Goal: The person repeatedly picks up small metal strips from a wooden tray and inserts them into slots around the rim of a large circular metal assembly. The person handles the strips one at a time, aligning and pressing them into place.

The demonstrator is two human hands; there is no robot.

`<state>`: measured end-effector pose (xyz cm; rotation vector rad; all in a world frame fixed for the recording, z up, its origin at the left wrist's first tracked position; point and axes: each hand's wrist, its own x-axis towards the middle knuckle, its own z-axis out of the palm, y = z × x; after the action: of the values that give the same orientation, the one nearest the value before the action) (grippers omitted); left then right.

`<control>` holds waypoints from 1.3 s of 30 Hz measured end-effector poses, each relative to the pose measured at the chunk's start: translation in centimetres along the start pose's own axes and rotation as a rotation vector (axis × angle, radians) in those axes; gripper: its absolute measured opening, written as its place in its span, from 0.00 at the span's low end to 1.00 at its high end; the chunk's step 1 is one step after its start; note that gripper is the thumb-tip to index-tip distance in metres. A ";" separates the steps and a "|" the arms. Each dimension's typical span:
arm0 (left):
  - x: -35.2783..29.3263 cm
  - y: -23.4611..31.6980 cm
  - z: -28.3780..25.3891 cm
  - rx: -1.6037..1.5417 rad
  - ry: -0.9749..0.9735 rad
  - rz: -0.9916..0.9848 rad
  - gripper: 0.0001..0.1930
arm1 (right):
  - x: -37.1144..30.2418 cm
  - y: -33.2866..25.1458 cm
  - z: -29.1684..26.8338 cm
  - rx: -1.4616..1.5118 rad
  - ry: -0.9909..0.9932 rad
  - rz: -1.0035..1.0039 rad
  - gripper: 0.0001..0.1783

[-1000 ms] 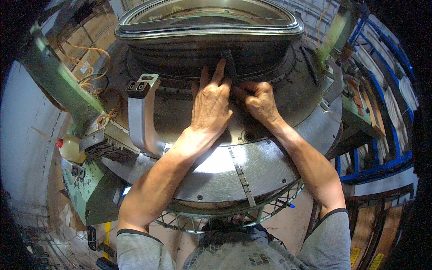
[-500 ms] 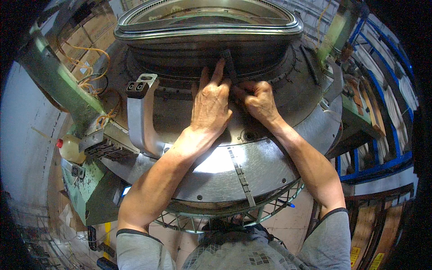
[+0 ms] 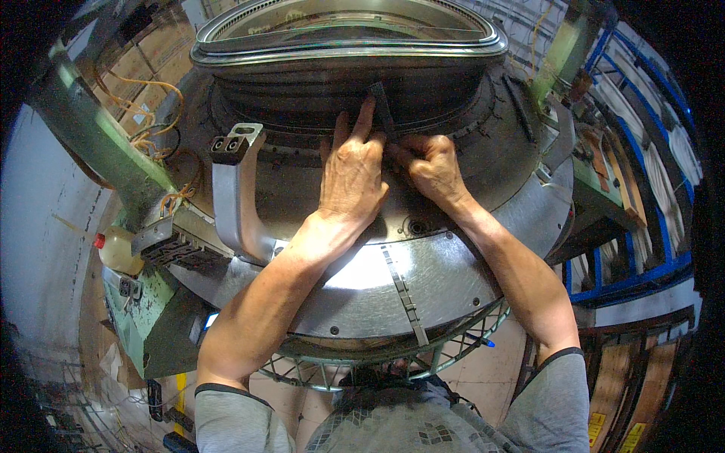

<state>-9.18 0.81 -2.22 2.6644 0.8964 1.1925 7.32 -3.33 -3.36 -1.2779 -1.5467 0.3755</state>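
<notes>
Blue racking [image 3: 634, 284] loaded with long white bundles [image 3: 640, 155] stands along the workshop's right side, and a pale wall [image 3: 45, 211] closes off the left; between them sits a round steel machine [image 3: 453, 279] with a wide outer ring. At its centre, a narrow dark strip [image 3: 381, 100] stands tilted against the outside of the dark drum [image 3: 302, 94], its top leaning slightly left. The person's left hand [image 3: 353, 170] lies with fingers stretched apart, the forefinger reaching up along the strip's left edge, probably to steady it against the drum. The right hand [image 3: 434, 170] is curled, thumb and forefinger drawn together by the strip's lower end; whether they pinch it cannot be told. That arrangement suggests support above and finer control below.

Nearer the body, a segmented metal strip [image 3: 404, 294] lies across the ring between the forearms, perhaps put there for easy reach. To the left rises a curved grey bracket [image 3: 232, 200]. The drum itself is open at the top, showing a lighter ring inside. Farther left, beside the green frame [image 3: 113, 136], a red-capped plastic bottle [image 3: 122, 255] looks pale yellow; how full it is cannot be made out.
</notes>
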 end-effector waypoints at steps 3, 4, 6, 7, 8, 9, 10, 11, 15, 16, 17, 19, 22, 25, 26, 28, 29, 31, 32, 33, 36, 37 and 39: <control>0.0 0.0 0.0 0.001 -0.004 0.006 0.26 | -0.1 -0.1 0.0 0.014 -0.007 0.016 0.08; 0.0 0.0 0.0 0.001 -0.005 0.010 0.27 | -0.1 -0.1 0.0 0.003 -0.008 0.030 0.08; 0.0 0.0 0.0 -0.002 -0.015 0.000 0.26 | -0.1 -0.2 0.0 0.014 -0.009 0.022 0.08; -0.1 -0.1 0.0 -0.003 -0.021 -0.005 0.26 | -0.1 -0.3 0.0 -0.009 -0.004 0.030 0.08; -0.1 -0.1 0.0 -0.015 -0.026 -0.014 0.26 | 0.0 -0.4 0.0 0.002 -0.005 0.015 0.08; 0.0 -0.1 0.0 -0.028 -0.031 -0.022 0.26 | -0.1 -0.4 -0.1 -0.006 -0.004 0.010 0.08; 0.0 -0.1 -0.1 -0.032 -0.036 -0.026 0.26 | -0.1 -0.4 -0.1 -0.024 -0.001 0.008 0.08; -0.1 -0.1 -0.1 -0.026 -0.042 -0.021 0.26 | -0.1 -0.5 -0.1 -0.023 0.002 0.002 0.08; -0.1 -0.1 -0.2 -0.011 -0.058 -0.022 0.25 | -0.1 -0.4 -0.1 -0.032 0.010 0.000 0.07; -0.1 -0.1 -0.2 -0.017 -0.061 -0.031 0.25 | -0.1 -0.3 0.0 -0.027 0.009 0.003 0.07; -0.1 -0.1 -0.3 -0.025 -0.066 -0.035 0.25 | -0.1 -0.2 0.0 -0.022 0.011 0.003 0.07; -0.1 -0.1 -0.3 -0.043 -0.076 -0.043 0.24 | -0.1 -0.2 0.1 -0.021 0.020 0.020 0.07; -0.1 -0.2 -0.3 -0.023 -0.031 0.001 0.23 | 0.0 -0.2 0.0 -0.010 0.025 -0.057 0.07; -0.2 -0.2 -0.4 -0.046 -0.078 -0.037 0.23 | 0.0 -0.3 -0.3 -0.052 -0.014 0.065 0.10; -0.2 -0.2 -0.4 -0.055 -0.076 -0.039 0.23 | 0.0 -0.3 -0.3 -0.037 -0.020 0.066 0.10; -0.2 -0.2 -0.4 -0.071 -0.071 -0.044 0.23 | 0.0 -0.3 -0.4 -0.033 -0.025 0.060 0.10; -0.1 -0.2 -0.4 -0.061 -0.067 -0.036 0.23 | 0.0 -0.3 -0.3 -0.035 -0.021 0.065 0.10; 0.0 -0.2 -0.4 -0.043 -0.064 -0.025 0.23 | 0.0 -0.2 -0.3 -0.069 -0.020 0.075 0.11; 0.0 -0.2 -0.4 -0.046 -0.072 -0.032 0.23 | -0.1 -0.2 -0.2 -0.029 -0.019 0.051 0.08; 0.0 -0.2 -0.4 -0.050 -0.085 -0.042 0.23 | -0.1 -0.1 -0.1 -0.004 -0.007 0.032 0.07; 0.0 -0.2 -0.4 -0.054 -0.087 -0.044 0.23 | -0.1 0.0 0.1 0.026 0.006 0.005 0.08; 0.0 -0.2 -0.4 -0.051 -0.070 -0.030 0.23 | -0.2 0.0 0.1 0.028 0.006 0.000 0.08; -0.1 -0.2 -0.5 -0.043 -0.067 -0.019 0.24 | -0.2 0.0 0.1 0.015 0.004 -0.005 0.08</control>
<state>-9.65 0.87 -2.00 2.6393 0.8732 1.0983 7.25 -3.45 -3.46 -1.2620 -1.5407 0.3808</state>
